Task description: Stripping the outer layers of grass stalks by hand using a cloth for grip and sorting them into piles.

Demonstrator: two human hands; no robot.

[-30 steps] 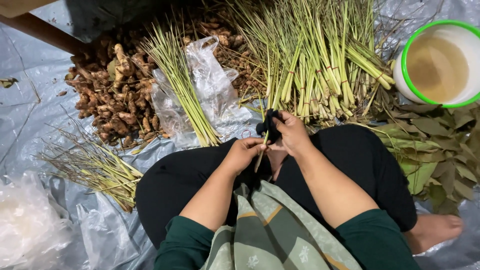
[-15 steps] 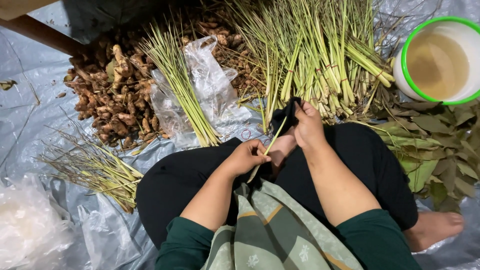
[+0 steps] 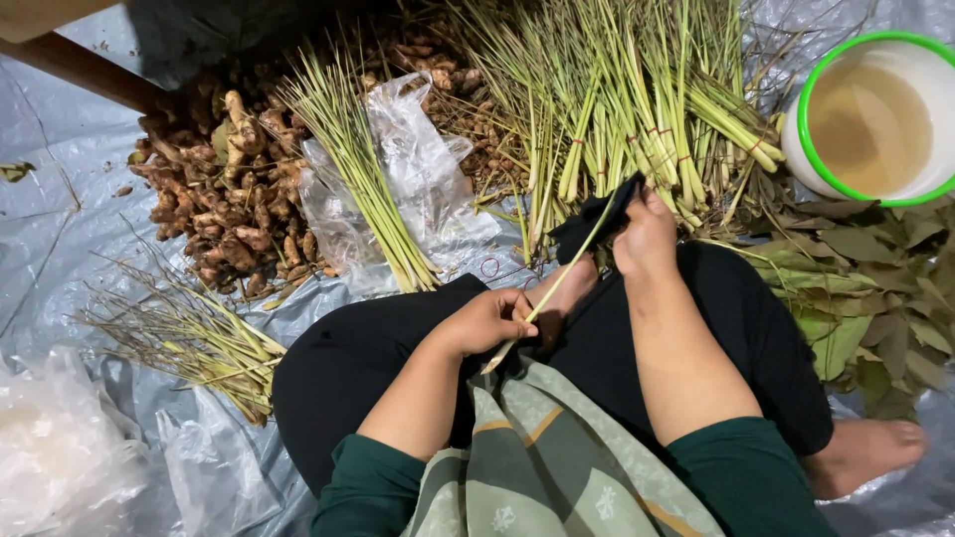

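Left hand (image 3: pixel 489 320) pinches base of lemongrass stalk (image 3: pixel 557 283) over lap; right hand (image 3: pixel 645 234) closed around dark cloth (image 3: pixel 589 224) at stalk's upper part. Keep stalk taut, wipe along its length (big lemongrass pile (image 3: pixel 637 119) just ahead).

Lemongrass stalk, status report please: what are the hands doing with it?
Left hand grips lemongrass stalk at its base. Right hand holds dark cloth around its upper part. Nothing in the way.

left hand (image 3: pixel 487 320) pinching lemongrass stalk (image 3: pixel 557 283), right hand (image 3: pixel 647 234) wiping it with dark cloth (image 3: pixel 592 221), bucket (image 3: pixel 811 149) nearby
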